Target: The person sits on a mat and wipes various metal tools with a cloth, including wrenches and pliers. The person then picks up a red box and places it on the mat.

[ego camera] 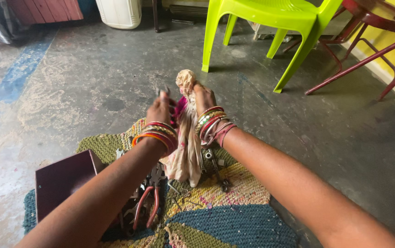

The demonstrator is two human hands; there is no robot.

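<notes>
Cloth (186, 147), pale and floral with a pink streak, hangs bunched between my hands above the mat. Under it I see red-handled pliers (148, 206), spanners (216, 167) and a dark red box (64, 181) on the woven mat (234, 220). The concrete floor (91, 82) carries a green plastic chair (271, 27). My left hand (160, 109) and right hand (203, 97) are both clamped on the cloth's top.

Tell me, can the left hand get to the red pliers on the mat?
Probably yes. The pliers lie uncovered just below the left forearm, but the left hand is busy up high with the cloth, as is the right hand, so it must let go first.
</notes>
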